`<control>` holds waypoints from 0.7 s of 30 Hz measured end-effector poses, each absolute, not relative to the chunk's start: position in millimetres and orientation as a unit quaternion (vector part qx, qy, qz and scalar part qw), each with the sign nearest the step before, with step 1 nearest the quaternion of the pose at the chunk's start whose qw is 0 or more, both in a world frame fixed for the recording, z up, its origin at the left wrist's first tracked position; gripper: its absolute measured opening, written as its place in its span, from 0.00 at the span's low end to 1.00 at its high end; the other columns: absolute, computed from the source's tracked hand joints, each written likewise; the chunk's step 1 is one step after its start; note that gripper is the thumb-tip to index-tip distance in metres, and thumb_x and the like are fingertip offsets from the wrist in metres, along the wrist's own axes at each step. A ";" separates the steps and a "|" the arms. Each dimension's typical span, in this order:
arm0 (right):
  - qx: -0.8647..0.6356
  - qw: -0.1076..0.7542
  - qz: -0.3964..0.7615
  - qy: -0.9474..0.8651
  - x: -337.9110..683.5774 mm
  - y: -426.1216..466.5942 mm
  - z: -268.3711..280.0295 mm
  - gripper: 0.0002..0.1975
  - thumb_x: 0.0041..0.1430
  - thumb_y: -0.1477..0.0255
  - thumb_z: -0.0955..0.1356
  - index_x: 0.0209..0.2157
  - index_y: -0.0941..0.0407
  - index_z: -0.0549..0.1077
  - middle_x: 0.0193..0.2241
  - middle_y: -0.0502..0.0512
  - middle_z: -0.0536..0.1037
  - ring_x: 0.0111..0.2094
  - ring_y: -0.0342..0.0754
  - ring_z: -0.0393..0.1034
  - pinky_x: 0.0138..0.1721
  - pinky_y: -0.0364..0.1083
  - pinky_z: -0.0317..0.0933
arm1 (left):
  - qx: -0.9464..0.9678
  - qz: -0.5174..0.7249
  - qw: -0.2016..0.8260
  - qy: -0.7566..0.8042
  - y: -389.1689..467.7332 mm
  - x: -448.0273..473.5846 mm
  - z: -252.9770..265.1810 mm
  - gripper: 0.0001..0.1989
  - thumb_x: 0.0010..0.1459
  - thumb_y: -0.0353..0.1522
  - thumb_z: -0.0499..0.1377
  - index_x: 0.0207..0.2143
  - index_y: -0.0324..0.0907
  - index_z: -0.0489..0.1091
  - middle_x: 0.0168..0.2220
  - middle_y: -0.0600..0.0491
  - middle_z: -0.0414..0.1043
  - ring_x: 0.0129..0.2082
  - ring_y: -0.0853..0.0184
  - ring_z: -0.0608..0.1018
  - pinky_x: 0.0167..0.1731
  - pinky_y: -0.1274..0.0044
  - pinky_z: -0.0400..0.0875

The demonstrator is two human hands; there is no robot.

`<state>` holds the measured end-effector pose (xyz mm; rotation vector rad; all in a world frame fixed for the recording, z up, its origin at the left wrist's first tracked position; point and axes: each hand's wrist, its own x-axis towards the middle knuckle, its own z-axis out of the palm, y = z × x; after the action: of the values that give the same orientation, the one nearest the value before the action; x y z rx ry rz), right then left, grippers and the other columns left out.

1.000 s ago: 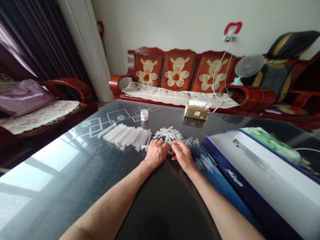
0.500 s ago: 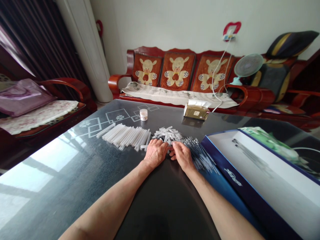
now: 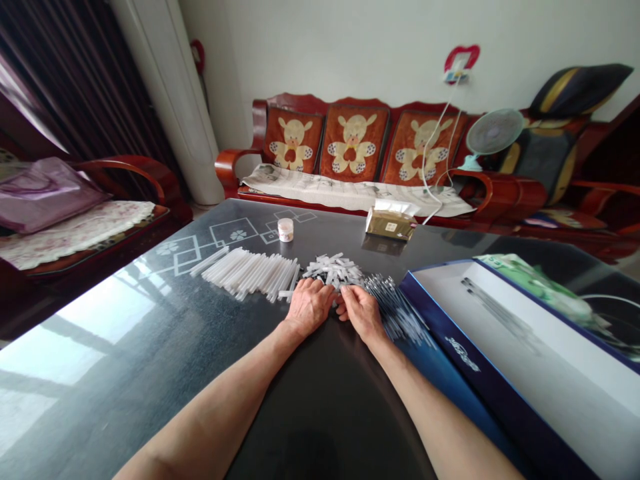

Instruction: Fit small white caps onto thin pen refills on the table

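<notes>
My left hand (image 3: 309, 308) is closed, knuckles up, around a white plastic tube (image 3: 285, 294) whose end sticks out on the hand's left side. Fingertips almost meeting it, my right hand (image 3: 361, 311) is pinched shut; what it grips is hidden by the fingers. Just beyond both hands lies a heap of short white plastic pieces (image 3: 334, 268). Left of them, long white tubes (image 3: 253, 272) are laid side by side. Thin dark rods with silvery tips (image 3: 400, 312), like pen refills, lie in a bunch beside my right hand.
A blue-sided box (image 3: 463, 353) with a white inside stands at the right, several thin rods (image 3: 495, 310) in it. On the dark glossy table (image 3: 200, 347) are a small white round tub (image 3: 285, 230) and a tissue box (image 3: 390, 223). Behind is a wooden sofa (image 3: 233, 167).
The hands have drawn slightly closer together, narrowing the gap between their fingertips. The whole view has shifted a little; the piles and the box look the same.
</notes>
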<state>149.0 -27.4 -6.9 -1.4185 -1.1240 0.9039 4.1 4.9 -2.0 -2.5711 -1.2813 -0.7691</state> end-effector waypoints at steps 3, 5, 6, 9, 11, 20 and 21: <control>-0.581 0.534 0.375 -0.487 149.6 -27.7 -7.8 0.23 0.53 0.51 0.66 0.35 0.58 0.73 0.25 0.52 0.77 0.20 0.43 0.71 0.18 0.40 0.67 | -0.862 -0.258 0.079 -0.429 4.7 3.9 -1.8 0.17 0.67 0.40 0.48 0.35 0.44 0.74 0.30 0.50 0.71 0.34 0.63 0.72 0.37 0.72 0.61; -0.567 0.541 0.373 -0.498 150.4 -28.5 -7.8 0.23 0.53 0.51 0.67 0.37 0.57 0.73 0.26 0.52 0.77 0.22 0.44 0.72 0.18 0.41 0.69 | -0.862 -0.260 0.075 -0.429 4.7 3.7 -1.8 0.17 0.67 0.40 0.48 0.35 0.44 0.74 0.30 0.50 0.71 0.34 0.63 0.72 0.38 0.72 0.61; -0.563 0.542 0.373 -0.500 150.7 -28.9 -7.5 0.23 0.52 0.51 0.67 0.38 0.57 0.73 0.26 0.52 0.77 0.23 0.45 0.73 0.19 0.41 0.69 | -0.861 -0.261 0.073 -0.430 4.7 3.5 -1.8 0.18 0.68 0.40 0.48 0.36 0.44 0.74 0.30 0.50 0.71 0.34 0.63 0.72 0.38 0.72 0.61; -0.566 0.540 0.382 -0.491 150.8 -29.5 -6.0 0.24 0.52 0.51 0.67 0.41 0.57 0.72 0.27 0.52 0.77 0.25 0.46 0.74 0.19 0.41 0.69 | -0.860 -0.263 0.067 -0.432 4.7 3.4 -1.5 0.18 0.68 0.40 0.47 0.35 0.44 0.74 0.30 0.50 0.71 0.35 0.63 0.72 0.38 0.72 0.61; -0.578 0.537 0.383 -0.480 150.1 -29.3 -5.2 0.24 0.53 0.51 0.67 0.39 0.57 0.73 0.27 0.52 0.77 0.23 0.45 0.73 0.19 0.41 0.69 | -0.860 -0.260 0.065 -0.434 4.6 3.4 -1.1 0.18 0.67 0.40 0.48 0.35 0.44 0.74 0.30 0.50 0.71 0.35 0.63 0.72 0.38 0.72 0.61; -0.564 0.536 0.381 -0.499 150.5 -28.2 -7.6 0.23 0.52 0.53 0.68 0.40 0.57 0.73 0.27 0.52 0.77 0.24 0.45 0.73 0.19 0.41 0.69 | -0.863 -0.247 0.065 -0.436 3.7 3.1 -0.3 0.17 0.67 0.40 0.48 0.36 0.44 0.74 0.31 0.50 0.71 0.35 0.62 0.72 0.38 0.72 0.61; -0.562 0.536 0.386 -0.498 150.8 -28.2 -7.6 0.24 0.52 0.53 0.68 0.42 0.57 0.72 0.28 0.53 0.77 0.24 0.45 0.73 0.19 0.41 0.69 | -0.862 -0.248 0.067 -0.436 3.6 3.1 -0.3 0.17 0.67 0.40 0.48 0.36 0.44 0.74 0.31 0.50 0.71 0.35 0.62 0.72 0.38 0.72 0.61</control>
<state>150.8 -28.2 -7.6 -1.3385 -1.1852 0.9199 3.1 3.6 -0.3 -2.6001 -1.3156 -0.7481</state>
